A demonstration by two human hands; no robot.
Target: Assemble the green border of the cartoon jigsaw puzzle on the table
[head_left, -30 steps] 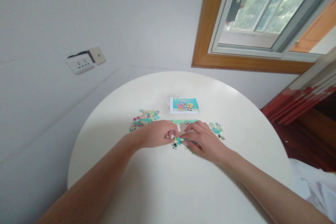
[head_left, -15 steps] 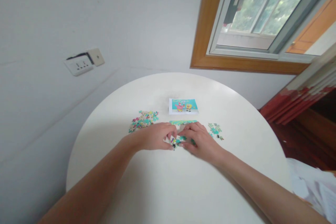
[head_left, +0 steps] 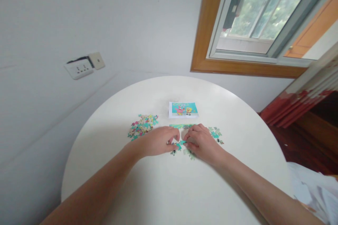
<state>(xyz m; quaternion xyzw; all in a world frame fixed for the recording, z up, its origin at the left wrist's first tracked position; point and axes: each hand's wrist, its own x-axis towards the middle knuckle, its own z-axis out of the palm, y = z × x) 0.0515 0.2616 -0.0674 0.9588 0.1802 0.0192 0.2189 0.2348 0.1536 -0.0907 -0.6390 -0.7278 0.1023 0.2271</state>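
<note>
My left hand (head_left: 158,141) rests on the table with its index finger and thumb apart. Its thumb tip reaches the edge of a teal puzzle piece (head_left: 179,146); the other fingers are curled and partly hidden. My right hand (head_left: 200,142) pinches a small teal jigsaw piece (head_left: 182,142) between thumb and fingers, close beside that piece. Below the hands lie a dark-patterned piece (head_left: 173,153) and some pale green pieces (head_left: 190,154). Just beyond the fingers runs a joined green and teal puzzle strip (head_left: 178,126), its right part covered by my right hand.
A heap of loose puzzle pieces (head_left: 141,126) lies left of my hands, a smaller group (head_left: 216,133) to the right. Farther back is a picture card (head_left: 185,109) with cartoon figures. The round white table (head_left: 169,190) stands against the wall, near a window.
The colourful piece at my left fingertips no longer shows there. My right hand now has a teal piece in its pinch, and pale green pieces show below it. The view has tilted slightly.
</note>
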